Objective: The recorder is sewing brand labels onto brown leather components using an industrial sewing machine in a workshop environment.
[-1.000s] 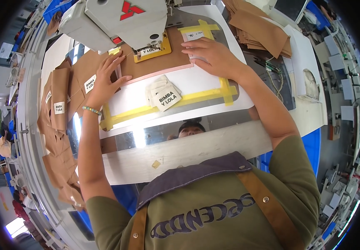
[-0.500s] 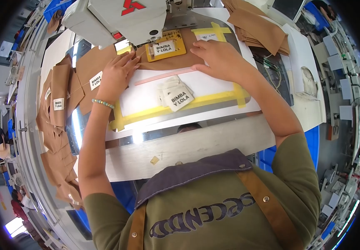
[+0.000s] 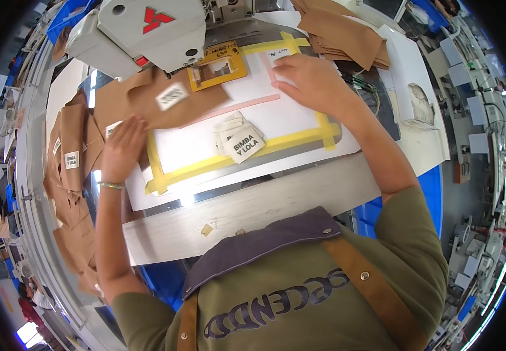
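At the left of the sewing area, my left hand (image 3: 123,149) has its fingers together on the near left edge of a brown fabric panel (image 3: 200,110). That panel is blurred by motion and carries a white label (image 3: 171,96). My right hand (image 3: 317,88) rests over the right end of the white work sheet (image 3: 191,143), fingers stretched out and holding nothing. A yellow clamp frame (image 3: 240,71) with a window sits beyond the panel, under the sewing machine head (image 3: 174,38). Loose white labels (image 3: 244,146) lie stacked on the sheet, between my hands and nearer to me.
Brown pieces, several of them labelled, pile up at the left (image 3: 68,137). More brown panels (image 3: 346,35) are stacked at the far right. Yellow tape (image 3: 206,164) borders the sheet, and pink strips (image 3: 235,107) mark it. A white box (image 3: 415,105) stands at the right.
The labelled panel has come out from the yellow frame and moved left with my left hand. My right hand has lifted off the brown fabric and stays near the sheet's right end.
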The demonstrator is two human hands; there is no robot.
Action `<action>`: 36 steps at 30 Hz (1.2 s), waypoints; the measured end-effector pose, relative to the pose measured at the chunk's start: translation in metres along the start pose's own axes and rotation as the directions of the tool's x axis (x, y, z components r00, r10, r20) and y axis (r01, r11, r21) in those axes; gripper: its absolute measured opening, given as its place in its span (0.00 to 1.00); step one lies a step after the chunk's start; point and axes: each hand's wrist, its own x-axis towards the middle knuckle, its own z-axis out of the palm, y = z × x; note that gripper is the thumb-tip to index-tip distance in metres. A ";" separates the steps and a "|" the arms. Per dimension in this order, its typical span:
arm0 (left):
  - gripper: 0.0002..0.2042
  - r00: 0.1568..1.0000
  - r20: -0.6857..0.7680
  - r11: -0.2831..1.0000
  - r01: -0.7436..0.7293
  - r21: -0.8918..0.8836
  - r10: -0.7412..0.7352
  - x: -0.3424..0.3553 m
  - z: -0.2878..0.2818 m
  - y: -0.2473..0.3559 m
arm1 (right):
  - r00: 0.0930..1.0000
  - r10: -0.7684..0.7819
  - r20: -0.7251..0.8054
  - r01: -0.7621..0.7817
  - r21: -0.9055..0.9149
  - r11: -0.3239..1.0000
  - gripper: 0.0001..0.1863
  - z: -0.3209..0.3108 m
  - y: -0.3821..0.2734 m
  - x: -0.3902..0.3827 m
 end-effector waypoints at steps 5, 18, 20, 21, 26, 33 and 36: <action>0.16 0.892 0.158 0.905 0.406 0.125 -0.423 -0.087 0.000 -0.066 | 0.951 0.017 -0.308 -0.050 -0.099 0.994 0.18 -0.001 0.043 -0.003; 0.25 0.783 -0.086 0.782 0.595 -0.186 -0.616 0.013 -0.040 0.006 | 0.892 0.331 -0.309 -0.412 -0.252 0.876 0.24 0.009 0.116 0.055; 0.23 0.784 -0.061 0.768 0.586 -0.258 -0.618 0.023 -0.048 0.020 | 0.831 0.551 -0.077 -0.555 -0.168 0.814 0.23 -0.013 0.119 0.067; 0.22 0.788 -0.035 0.751 0.571 -0.332 -0.615 0.029 -0.052 0.026 | 0.816 0.561 -0.140 -0.574 -0.088 0.814 0.24 -0.023 0.125 0.065; 0.23 0.882 -0.035 0.703 0.349 -0.620 -0.469 0.072 -0.066 0.064 | 0.737 0.385 -0.555 -0.258 0.295 0.920 0.12 -0.110 0.058 0.028; 0.43 0.937 0.112 0.390 0.244 -0.888 -0.332 0.142 -0.059 0.124 | 0.819 0.324 -0.474 0.090 0.664 0.743 0.10 -0.165 -0.010 0.003; 0.52 0.912 0.055 0.292 0.187 -0.938 -0.407 0.169 -0.059 0.141 | 0.893 0.243 -0.380 0.090 0.679 0.729 0.11 -0.173 -0.008 -0.002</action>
